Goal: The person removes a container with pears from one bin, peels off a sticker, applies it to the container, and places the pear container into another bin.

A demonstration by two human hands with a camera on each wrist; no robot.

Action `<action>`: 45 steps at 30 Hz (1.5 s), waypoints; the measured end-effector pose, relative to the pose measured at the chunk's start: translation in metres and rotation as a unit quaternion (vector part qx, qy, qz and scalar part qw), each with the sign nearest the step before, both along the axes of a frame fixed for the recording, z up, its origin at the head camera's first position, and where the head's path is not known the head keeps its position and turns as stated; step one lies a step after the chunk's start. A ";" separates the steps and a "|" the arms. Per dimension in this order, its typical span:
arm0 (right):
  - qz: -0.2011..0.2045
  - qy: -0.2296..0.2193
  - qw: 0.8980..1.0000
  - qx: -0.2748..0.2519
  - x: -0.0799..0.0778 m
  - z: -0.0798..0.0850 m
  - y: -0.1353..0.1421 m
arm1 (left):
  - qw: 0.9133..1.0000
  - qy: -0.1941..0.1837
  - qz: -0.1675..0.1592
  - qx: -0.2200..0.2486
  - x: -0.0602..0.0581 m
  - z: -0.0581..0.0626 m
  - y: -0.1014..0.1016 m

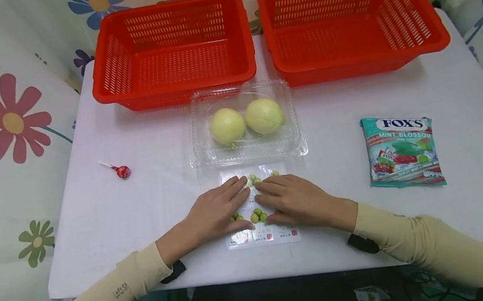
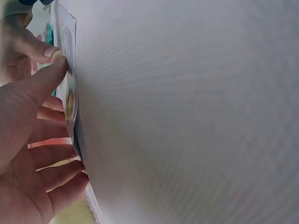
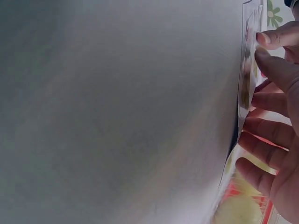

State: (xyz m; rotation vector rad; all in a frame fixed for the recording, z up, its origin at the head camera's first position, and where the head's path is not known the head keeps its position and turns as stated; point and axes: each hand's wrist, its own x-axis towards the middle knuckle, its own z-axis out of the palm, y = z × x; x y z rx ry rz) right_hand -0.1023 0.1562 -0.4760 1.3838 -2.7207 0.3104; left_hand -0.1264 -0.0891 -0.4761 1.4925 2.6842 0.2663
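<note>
head view bright, evenly lit; glints on clear box [image 1: 205, 161]; wrist views dimmer, softly blurred.

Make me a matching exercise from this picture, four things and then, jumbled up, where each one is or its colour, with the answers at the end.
Things:
1. Lollipop
2. Fox's bag
3. Flat packet
4. Two pale green rounds

Places or colours:
A. Partly under the left hand and right hand
B. In the clear container
C. Mostly teal
D. Red, left of the container

Pairs: 1-D, 2-C, 3-A, 4-B
</note>
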 end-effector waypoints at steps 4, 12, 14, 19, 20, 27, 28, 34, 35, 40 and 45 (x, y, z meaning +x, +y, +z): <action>-0.004 -0.006 1.000 0.005 0.002 0.001 -0.001 | 1.000 -0.001 0.003 0.002 0.002 0.000 0.002; -0.013 -0.017 1.000 -0.004 -0.003 0.006 -0.003 | 1.000 0.007 0.008 0.005 -0.002 0.004 0.003; -0.012 -0.014 1.000 -0.017 -0.005 0.007 -0.003 | 1.000 0.002 0.007 0.007 -0.005 0.006 0.003; -0.005 -0.022 0.999 -0.047 -0.008 0.011 -0.001 | 0.999 -0.025 -0.004 0.028 -0.009 0.011 0.004; -0.005 -0.026 0.998 -0.053 -0.008 0.013 0.000 | 0.999 -0.035 -0.006 0.035 -0.011 0.013 0.004; -0.017 -0.042 0.995 -0.084 -0.014 0.026 0.003 | 0.992 -0.099 0.000 0.083 -0.018 0.025 0.003; -0.020 -0.041 0.995 -0.088 -0.015 0.027 0.003 | 0.991 -0.100 0.002 0.090 -0.019 0.027 0.003; -0.022 -0.028 0.994 -0.103 -0.017 0.035 0.003 | 0.990 -0.088 0.002 0.112 -0.022 0.034 0.003; -0.021 -0.024 0.994 -0.105 -0.017 0.036 0.003 | 0.989 -0.088 0.002 0.115 -0.022 0.036 0.003; -0.020 -0.004 0.994 -0.111 -0.018 0.043 0.003 | 0.985 -0.105 0.001 0.135 -0.025 0.042 0.004; -0.025 -0.025 0.994 -0.107 -0.019 0.052 0.002 | 0.976 -0.158 0.015 0.148 -0.026 0.048 0.004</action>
